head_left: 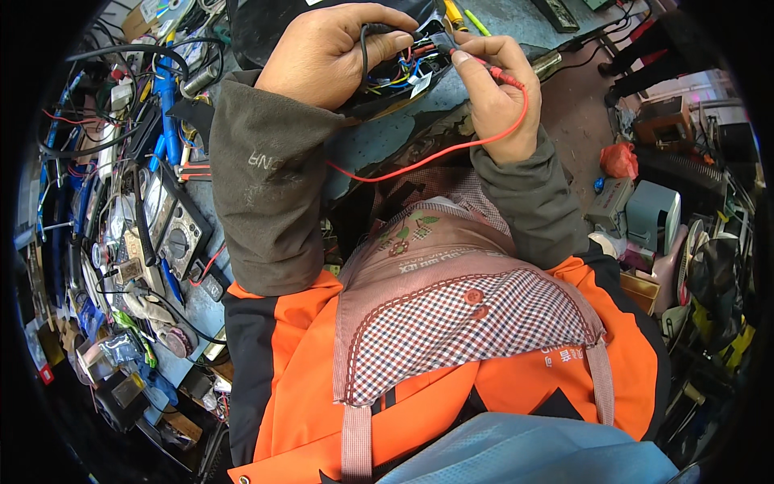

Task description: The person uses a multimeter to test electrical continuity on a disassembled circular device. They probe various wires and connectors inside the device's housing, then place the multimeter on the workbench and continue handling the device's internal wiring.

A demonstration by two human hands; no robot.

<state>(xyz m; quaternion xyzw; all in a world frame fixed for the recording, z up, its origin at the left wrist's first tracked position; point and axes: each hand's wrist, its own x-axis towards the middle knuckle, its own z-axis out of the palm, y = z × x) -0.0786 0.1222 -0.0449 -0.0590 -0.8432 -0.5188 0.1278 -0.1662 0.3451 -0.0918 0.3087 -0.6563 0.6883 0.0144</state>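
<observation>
At the top, my left hand [322,56] pinches a thin black lead [364,55], which loops down beside the fingers. Its tip is hard to make out. My right hand [508,113] is closed around a red test probe [506,78], angled toward the middle of the wiring. From the probe a red cable [451,151] curves down and left under my left sleeve. Between both hands lies a bundle of coloured wires [395,82] in an opened black housing [270,32]. My left hand partly covers it, so the probe's exact contact point cannot be seen.
A multimeter [182,240] lies on the bench at left, among tangled cables, blue-handled tools [167,97] and loose parts. Yellow and green pen-like tools [476,22] lie beyond my right hand. Boxes and a red bag [619,160] stand at right. Someone's dark-clothed legs [665,48] show top right.
</observation>
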